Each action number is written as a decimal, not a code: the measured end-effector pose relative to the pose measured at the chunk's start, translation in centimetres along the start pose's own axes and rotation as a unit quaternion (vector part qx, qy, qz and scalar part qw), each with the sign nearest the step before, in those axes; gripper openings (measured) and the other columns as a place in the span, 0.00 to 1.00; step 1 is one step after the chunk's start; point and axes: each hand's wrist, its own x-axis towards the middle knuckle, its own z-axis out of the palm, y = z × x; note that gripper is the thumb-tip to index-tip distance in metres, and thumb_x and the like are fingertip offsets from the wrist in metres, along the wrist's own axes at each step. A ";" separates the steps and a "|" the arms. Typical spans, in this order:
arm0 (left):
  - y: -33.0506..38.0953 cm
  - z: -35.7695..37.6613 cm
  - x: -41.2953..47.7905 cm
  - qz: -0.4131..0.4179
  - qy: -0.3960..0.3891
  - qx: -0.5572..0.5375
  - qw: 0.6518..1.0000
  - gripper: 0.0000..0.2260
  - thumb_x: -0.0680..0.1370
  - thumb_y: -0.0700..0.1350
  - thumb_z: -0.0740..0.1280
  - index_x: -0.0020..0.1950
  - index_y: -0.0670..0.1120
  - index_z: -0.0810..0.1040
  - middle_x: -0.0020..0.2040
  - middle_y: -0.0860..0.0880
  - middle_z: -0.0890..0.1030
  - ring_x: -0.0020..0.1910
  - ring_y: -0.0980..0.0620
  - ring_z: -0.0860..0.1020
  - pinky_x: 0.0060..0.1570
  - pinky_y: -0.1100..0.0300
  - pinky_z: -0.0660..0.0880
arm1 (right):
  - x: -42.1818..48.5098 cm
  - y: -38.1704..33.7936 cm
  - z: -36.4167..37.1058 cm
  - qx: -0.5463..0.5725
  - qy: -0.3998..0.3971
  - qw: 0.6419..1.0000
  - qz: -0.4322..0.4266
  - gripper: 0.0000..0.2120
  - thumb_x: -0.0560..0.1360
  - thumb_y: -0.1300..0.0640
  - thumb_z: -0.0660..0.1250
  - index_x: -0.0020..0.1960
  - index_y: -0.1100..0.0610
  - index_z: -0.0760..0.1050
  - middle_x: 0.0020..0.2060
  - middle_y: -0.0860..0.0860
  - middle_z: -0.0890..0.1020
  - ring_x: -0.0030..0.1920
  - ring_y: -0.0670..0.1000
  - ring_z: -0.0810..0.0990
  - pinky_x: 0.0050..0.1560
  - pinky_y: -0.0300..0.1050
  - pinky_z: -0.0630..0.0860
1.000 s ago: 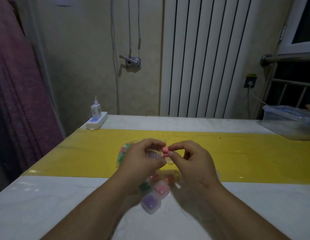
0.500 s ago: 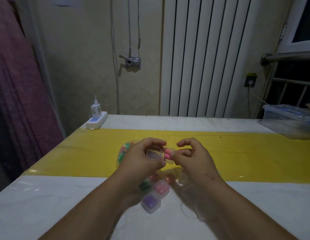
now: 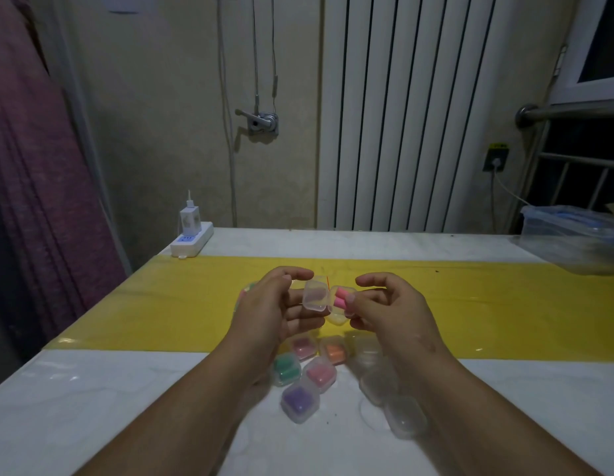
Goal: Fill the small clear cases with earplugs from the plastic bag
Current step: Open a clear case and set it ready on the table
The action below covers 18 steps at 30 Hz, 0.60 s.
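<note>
Dim indoor scene with a yellowish cast and wide-angle bending at the edges.

Light is weak and seems to fall from above and in front: the wall handle (image 3: pixel 261 122) throws a soft shadow down and left, and the forearms darken toward the bottom of the frame. The white table (image 3: pixel 92 400) carries faint, patchy glare near its left edge, and the yellow strip (image 3: pixel 504 304) shows a dull sheen. The curtain (image 3: pixel 34 187) and the window corner (image 3: pixel 601 39) sink into murk. Radiator (image 3: pixel 419 115) lines lean outward. The empty clear cases (image 3: pixel 405 415) look smeared, and fine grain softens everything.
</note>
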 end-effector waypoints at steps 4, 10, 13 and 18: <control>-0.1 -0.1 0.3 -0.013 0.008 -0.005 1.000 0.16 0.82 0.39 0.51 0.56 0.37 0.77 0.47 0.32 0.82 0.43 0.39 0.82 0.41 0.52 0.81 | 0.1 0.0 0.0 0.012 -0.003 1.000 0.001 0.14 0.72 0.63 0.75 0.54 0.59 0.74 0.37 0.55 0.86 0.39 0.47 0.84 0.41 0.46 0.80; -0.2 0.0 0.1 -0.022 -0.008 0.008 1.000 0.17 0.81 0.37 0.51 0.56 0.37 0.78 0.47 0.34 0.83 0.44 0.40 0.82 0.42 0.53 0.81 | 0.1 0.0 0.0 0.017 -0.005 1.000 0.005 0.15 0.71 0.62 0.75 0.53 0.58 0.74 0.35 0.54 0.86 0.38 0.48 0.83 0.41 0.45 0.79; -0.1 0.0 -0.1 -0.025 -0.037 -0.001 0.999 0.15 0.79 0.33 0.55 0.55 0.37 0.80 0.48 0.36 0.84 0.45 0.40 0.83 0.45 0.53 0.82 | 0.1 0.1 0.1 0.005 -0.010 1.000 0.013 0.16 0.70 0.61 0.76 0.53 0.58 0.74 0.33 0.53 0.85 0.37 0.49 0.82 0.41 0.46 0.79; -0.6 -0.3 -0.4 0.001 -0.088 0.044 0.995 0.11 0.77 0.31 0.65 0.56 0.40 0.82 0.50 0.40 0.85 0.47 0.45 0.84 0.44 0.57 0.81 | 0.1 0.1 0.1 -0.041 -0.006 0.999 0.017 0.12 0.68 0.63 0.77 0.50 0.59 0.78 0.32 0.52 0.81 0.34 0.48 0.78 0.36 0.41 0.75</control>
